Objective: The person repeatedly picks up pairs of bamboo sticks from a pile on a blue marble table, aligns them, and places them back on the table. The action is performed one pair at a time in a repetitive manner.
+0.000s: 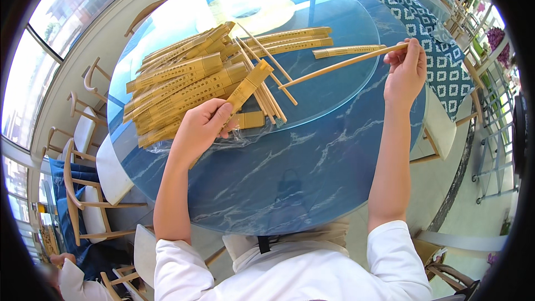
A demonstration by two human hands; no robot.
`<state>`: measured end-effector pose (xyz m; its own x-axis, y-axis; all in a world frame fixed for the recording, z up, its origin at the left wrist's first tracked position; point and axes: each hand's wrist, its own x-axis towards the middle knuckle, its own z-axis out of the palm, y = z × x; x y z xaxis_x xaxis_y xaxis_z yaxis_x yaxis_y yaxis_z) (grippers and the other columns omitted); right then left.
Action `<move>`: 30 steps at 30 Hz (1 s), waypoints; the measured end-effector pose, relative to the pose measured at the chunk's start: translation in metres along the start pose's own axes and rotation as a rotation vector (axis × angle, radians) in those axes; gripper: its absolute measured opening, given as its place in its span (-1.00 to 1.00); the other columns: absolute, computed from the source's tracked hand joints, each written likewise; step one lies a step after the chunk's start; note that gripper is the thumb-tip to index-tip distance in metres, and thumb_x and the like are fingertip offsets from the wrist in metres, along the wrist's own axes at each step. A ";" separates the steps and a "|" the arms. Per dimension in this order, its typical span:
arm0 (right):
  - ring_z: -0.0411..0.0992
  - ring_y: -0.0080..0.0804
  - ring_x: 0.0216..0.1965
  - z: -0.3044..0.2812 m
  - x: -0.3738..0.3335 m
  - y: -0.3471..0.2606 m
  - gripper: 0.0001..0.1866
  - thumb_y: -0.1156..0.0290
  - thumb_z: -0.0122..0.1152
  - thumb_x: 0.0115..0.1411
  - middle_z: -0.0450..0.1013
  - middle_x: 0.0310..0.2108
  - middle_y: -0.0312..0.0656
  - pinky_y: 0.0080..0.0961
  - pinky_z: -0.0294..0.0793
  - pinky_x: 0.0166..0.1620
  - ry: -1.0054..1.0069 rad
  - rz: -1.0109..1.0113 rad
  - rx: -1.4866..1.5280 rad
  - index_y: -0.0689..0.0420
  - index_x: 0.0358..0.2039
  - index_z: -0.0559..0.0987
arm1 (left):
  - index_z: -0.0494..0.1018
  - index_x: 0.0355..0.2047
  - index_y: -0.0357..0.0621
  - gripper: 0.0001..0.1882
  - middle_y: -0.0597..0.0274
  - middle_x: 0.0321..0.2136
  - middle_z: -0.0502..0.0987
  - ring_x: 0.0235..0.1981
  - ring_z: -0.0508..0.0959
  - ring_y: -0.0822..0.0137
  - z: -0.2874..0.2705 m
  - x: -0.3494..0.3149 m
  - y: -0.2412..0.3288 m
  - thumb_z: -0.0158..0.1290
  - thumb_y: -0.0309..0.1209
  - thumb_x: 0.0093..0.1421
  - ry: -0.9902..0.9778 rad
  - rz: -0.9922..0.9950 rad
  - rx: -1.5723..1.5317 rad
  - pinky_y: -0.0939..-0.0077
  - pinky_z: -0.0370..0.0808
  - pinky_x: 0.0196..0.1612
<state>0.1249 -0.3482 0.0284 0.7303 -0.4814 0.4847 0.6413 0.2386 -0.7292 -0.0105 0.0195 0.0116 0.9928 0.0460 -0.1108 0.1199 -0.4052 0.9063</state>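
My left hand [203, 125] is closed around the lower part of a gold paper chopstick sleeve [249, 85], which tilts up and to the right. Held out to the right, my right hand [405, 72] pinches the end of a wooden chopstick [340, 67]; whether it is one or a pair I cannot tell. Its free tip points left, close to several loose chopsticks [266, 100] on the glass. To the left lies a heap of gold chopstick sleeves [184, 89], partly behind my left hand. A single sleeve [348, 51] rests apart, behind the held chopstick.
A round glass turntable [334, 103] sits on the blue marbled table [278, 189]. Clear plastic wrap [234, 142] lies under the heap's near edge. Wooden chairs [75, 189] stand around, and another person [78, 278] is at the lower left. Patterned cloth [446, 72] covers a surface at right.
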 end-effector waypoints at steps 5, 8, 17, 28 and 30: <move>0.42 -0.56 -0.52 -0.017 0.016 0.009 -0.77 0.25 0.09 0.53 0.48 -0.45 -0.28 -0.56 0.48 -0.43 0.112 0.113 0.222 0.16 -0.16 0.51 | 0.57 -0.14 -0.28 -0.70 0.29 -0.45 0.61 -0.51 0.54 0.53 -0.002 0.000 -0.004 0.04 -0.25 0.51 -0.062 0.046 0.069 0.60 0.53 -0.37; 0.43 -0.56 -0.52 -0.010 0.008 0.013 -0.76 0.24 0.10 0.53 0.47 -0.48 -0.29 -0.55 0.48 -0.41 0.097 0.084 0.132 0.17 -0.15 0.49 | 0.60 -0.11 -0.26 -0.70 0.33 -0.49 0.61 -0.50 0.57 0.53 -0.003 -0.001 -0.008 0.06 -0.25 0.50 -0.125 0.079 0.058 0.57 0.53 -0.36; 0.40 -0.57 -0.56 -0.002 0.003 0.011 -0.74 0.22 0.16 0.50 0.43 -0.56 -0.29 -0.55 0.46 -0.44 0.077 0.001 0.014 0.18 -0.19 0.49 | 0.61 -0.11 -0.28 -0.73 0.28 -0.48 0.63 -0.50 0.59 0.49 -0.004 -0.002 -0.007 0.08 -0.29 0.48 -0.152 0.128 0.115 0.54 0.54 -0.37; 0.37 -0.68 -0.58 0.012 -0.012 0.021 -0.67 0.14 0.29 0.42 0.42 -0.59 -0.37 -0.68 0.39 -0.51 -0.016 0.141 -0.232 0.11 -0.34 0.50 | 0.61 -0.10 -0.32 -0.78 0.25 -0.47 0.66 -0.51 0.62 0.50 0.000 -0.003 -0.006 0.11 -0.38 0.46 -0.165 0.258 0.223 0.58 0.56 -0.39; 0.38 -0.70 -0.57 0.022 -0.025 0.022 -0.66 0.13 0.31 0.42 0.43 -0.58 -0.37 -0.69 0.40 -0.50 -0.122 0.180 -0.304 0.11 -0.36 0.50 | 0.61 -0.10 -0.30 -0.78 0.24 -0.48 0.65 -0.51 0.62 0.47 0.001 -0.003 -0.008 0.11 -0.36 0.46 -0.155 0.254 0.207 0.56 0.57 -0.38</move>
<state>0.1258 -0.3124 0.0114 0.8595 -0.3462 0.3761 0.4141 0.0402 -0.9094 -0.0147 0.0220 0.0041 0.9767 -0.2123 0.0322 -0.1492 -0.5631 0.8128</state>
